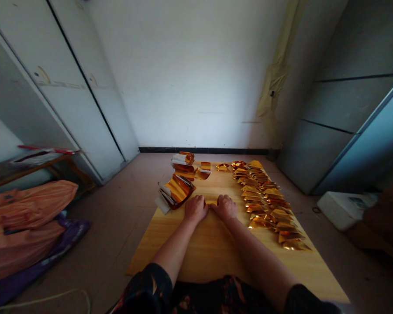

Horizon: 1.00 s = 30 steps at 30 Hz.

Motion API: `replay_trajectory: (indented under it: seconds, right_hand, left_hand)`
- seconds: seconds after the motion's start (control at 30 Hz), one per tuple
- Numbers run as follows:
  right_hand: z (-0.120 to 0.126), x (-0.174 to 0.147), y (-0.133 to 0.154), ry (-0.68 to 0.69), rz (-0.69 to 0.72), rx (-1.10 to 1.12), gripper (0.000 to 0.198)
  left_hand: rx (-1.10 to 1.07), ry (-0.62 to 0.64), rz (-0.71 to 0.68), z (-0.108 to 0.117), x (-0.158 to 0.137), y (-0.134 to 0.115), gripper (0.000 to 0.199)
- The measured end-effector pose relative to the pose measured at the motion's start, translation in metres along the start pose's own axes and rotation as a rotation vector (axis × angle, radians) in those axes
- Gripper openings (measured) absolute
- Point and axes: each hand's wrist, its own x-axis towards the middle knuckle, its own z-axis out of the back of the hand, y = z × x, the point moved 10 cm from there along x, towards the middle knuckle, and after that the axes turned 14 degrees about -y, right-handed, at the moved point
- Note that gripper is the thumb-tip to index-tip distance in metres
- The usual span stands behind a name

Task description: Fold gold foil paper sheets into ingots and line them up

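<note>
Both hands meet over the middle of the wooden table [209,253], fingers curled. Between them a small bit of gold foil paper [211,204] shows, mostly covered by the fingers. My left hand [195,209] is closed on its left side, my right hand [226,207] on its right. Just beyond the left hand lies a fanned stack of gold foil sheets [178,189] with pale undersides. To the right of my right hand, folded gold foil pieces [253,194], boat-like in shape, sit in overlapping rows.
More foil sheets [183,168] lie at the table's far left, with a single folded piece [222,167] at the far edge. A white cabinet [85,87] and orange cloth [26,218] are on the left. A grey refrigerator [330,109] and a white box [342,209] stand right.
</note>
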Motion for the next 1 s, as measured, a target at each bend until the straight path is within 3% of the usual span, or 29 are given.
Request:
replay_trajectory:
  seconds: [0.47,0.7,1.0]
  right_hand:
    - [-0.015,0.007,-0.018,0.095,-0.042,0.079,0.018]
    - [-0.016,0.007,-0.021,0.087,-0.009,0.175,0.027]
    - [-0.014,0.006,-0.011,0.039,0.07,0.059,0.029]
  left_hand:
    - [-0.139,0.017,0.02,-0.007,0.0,0.011,0.012]
    - [-0.213,0.025,-0.019,-0.011,-0.001,0.014,0.021]
    - [-0.146,-0.01,-0.035,-0.008,-0.003,0.013,0.028]
